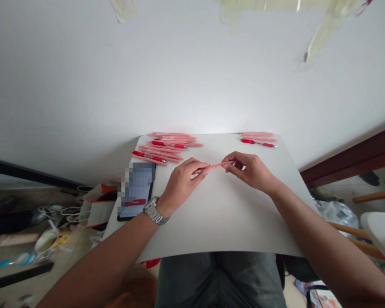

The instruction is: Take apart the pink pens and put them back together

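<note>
Above the middle of the white table, a pink pen [216, 166] is stretched between my two hands. My left hand [186, 176], with a metal watch on its wrist, pinches the pen's left end. The right end is gripped by the fingertips of my right hand [246, 169]. Past my left hand lies a pile of pink pens [162, 153], with red pens [168, 145] among them. A smaller group of pink pens [259, 135] and one red pen [258, 143] rests at the back right.
A phone [136, 188] lies at the left edge of the table [224, 222]. The wall [192, 77] meets the table's back edge. On the floor at the left are a bag [99, 207] and cables; a white chair [381, 233] stands at the right.
</note>
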The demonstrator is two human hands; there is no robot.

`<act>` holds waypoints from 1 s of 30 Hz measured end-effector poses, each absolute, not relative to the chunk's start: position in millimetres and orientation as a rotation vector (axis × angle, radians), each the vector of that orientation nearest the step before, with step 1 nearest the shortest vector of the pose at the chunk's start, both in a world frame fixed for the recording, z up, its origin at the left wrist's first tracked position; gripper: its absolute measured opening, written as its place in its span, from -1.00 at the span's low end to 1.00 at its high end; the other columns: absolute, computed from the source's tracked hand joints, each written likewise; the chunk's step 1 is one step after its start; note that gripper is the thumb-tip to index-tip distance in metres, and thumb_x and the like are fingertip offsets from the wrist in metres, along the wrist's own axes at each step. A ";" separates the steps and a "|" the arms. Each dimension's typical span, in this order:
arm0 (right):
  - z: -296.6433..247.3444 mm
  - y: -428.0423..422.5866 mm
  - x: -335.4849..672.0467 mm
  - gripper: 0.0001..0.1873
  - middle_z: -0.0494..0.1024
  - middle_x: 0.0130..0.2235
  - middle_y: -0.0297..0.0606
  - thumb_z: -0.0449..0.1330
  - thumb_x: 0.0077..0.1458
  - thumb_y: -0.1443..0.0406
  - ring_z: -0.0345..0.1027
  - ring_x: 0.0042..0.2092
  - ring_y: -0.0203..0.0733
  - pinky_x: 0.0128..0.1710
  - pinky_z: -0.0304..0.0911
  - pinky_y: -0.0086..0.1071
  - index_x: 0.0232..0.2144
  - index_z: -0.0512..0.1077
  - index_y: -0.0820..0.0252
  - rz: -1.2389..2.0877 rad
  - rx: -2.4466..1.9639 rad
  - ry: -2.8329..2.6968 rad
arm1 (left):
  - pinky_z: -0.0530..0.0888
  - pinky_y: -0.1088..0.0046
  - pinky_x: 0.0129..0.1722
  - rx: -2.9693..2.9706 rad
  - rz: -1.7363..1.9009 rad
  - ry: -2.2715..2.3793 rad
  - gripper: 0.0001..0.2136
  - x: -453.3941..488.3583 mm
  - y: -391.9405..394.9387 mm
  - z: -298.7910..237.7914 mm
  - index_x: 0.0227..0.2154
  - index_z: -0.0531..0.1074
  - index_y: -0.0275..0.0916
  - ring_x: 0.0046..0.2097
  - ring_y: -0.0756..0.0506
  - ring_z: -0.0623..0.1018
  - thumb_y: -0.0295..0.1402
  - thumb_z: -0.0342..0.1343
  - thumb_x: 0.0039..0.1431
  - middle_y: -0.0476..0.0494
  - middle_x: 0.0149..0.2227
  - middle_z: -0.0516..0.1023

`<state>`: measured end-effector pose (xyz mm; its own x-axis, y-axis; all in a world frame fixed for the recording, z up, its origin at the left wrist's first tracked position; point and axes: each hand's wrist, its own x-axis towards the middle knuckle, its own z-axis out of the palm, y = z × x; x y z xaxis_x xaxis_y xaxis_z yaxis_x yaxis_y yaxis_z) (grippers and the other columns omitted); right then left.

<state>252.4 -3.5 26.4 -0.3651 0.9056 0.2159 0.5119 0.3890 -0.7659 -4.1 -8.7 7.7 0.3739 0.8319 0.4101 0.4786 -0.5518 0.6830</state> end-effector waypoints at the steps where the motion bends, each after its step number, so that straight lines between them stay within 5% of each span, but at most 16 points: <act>1: 26.4 -3.7 252.1 -0.69 0.61 -0.37 -0.29 0.21 0.36 0.06 0.27 -0.45 -0.31 -0.42 0.20 -0.39 -0.21 0.56 0.17 0.797 -1.212 -2.024 | 0.57 0.51 -0.15 2.188 1.046 1.126 -0.86 -3.9 -8.9 7.9 -0.08 0.60 -0.16 -0.18 -0.01 0.59 -0.30 0.17 0.42 -0.06 -0.20 0.58; 6: 25.9 -4.8 249.7 -0.56 0.53 -0.49 -0.33 0.11 0.42 0.04 0.25 -0.49 -0.32 -0.44 0.17 -0.38 -0.41 0.48 0.17 0.803 -1.247 -2.034 | 0.60 0.49 -0.10 2.199 1.064 1.114 -0.87 -2.7 -9.5 9.3 -0.09 0.60 -0.16 -0.16 -0.01 0.60 -0.33 0.17 0.42 -0.06 -0.18 0.59; 13: 25.9 -3.8 249.5 -0.65 0.62 -0.23 -0.20 0.22 0.34 -0.01 0.37 -0.37 -0.24 -0.35 0.34 -0.34 -0.11 0.53 0.14 0.800 -1.119 -2.015 | 0.61 0.42 -0.08 2.189 1.083 1.111 -0.85 -2.1 -9.7 9.8 -0.09 0.58 -0.17 -0.14 -0.05 0.61 -0.28 0.13 0.44 -0.11 -0.19 0.59; 30: 24.2 -4.0 250.4 -0.69 0.52 -0.36 -0.27 0.16 0.40 0.05 0.29 -0.39 -0.25 -0.38 0.26 -0.36 -0.23 0.50 0.14 0.730 -1.099 -2.109 | 0.54 0.44 -0.18 2.245 1.023 1.122 -0.87 -2.8 -9.4 9.4 -0.10 0.58 -0.17 -0.18 -0.05 0.59 -0.31 0.15 0.43 -0.09 -0.21 0.58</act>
